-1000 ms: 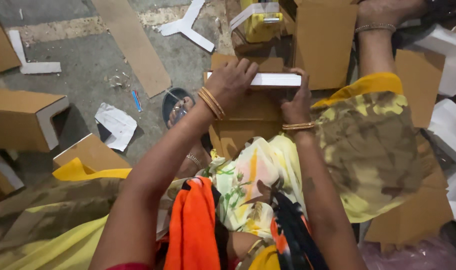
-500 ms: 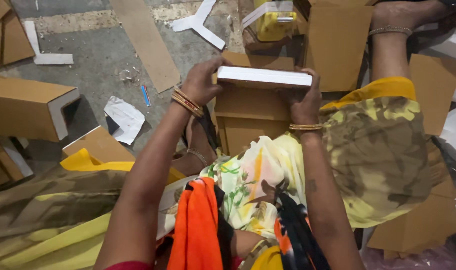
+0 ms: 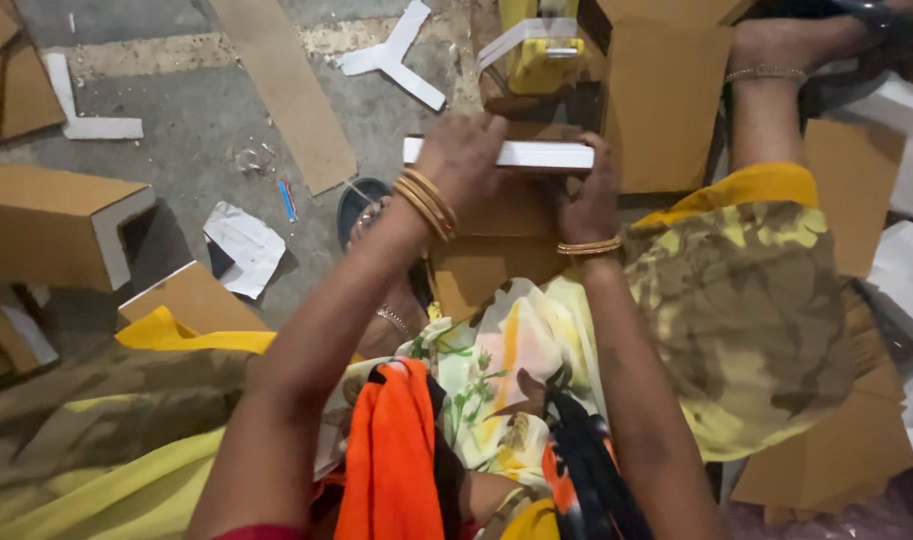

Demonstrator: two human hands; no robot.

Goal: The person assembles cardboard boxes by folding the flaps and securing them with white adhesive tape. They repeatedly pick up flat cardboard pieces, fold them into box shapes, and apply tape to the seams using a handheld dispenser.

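Concrete floor, both hands (image 3: 521, 175) still gripping white slab (image 3: 536, 153), now nearer cardboard box (image 3: 496, 240)

a flat slab (image 3: 516, 153) lies over a cardboard box (image 3: 506, 235), with another box (image 3: 51, 225) far left.

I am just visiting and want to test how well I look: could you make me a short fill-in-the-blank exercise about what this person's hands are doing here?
1. Both hands grip a flat ____ slab held level over brown cardboard pieces.
2. The left hand lies on the slab's ____ end.
3. Each wrist, like the right hand's, wears ____ bangles.
4. The floor under the scraps is ____ concrete.

Missing words: white; left; gold; grey
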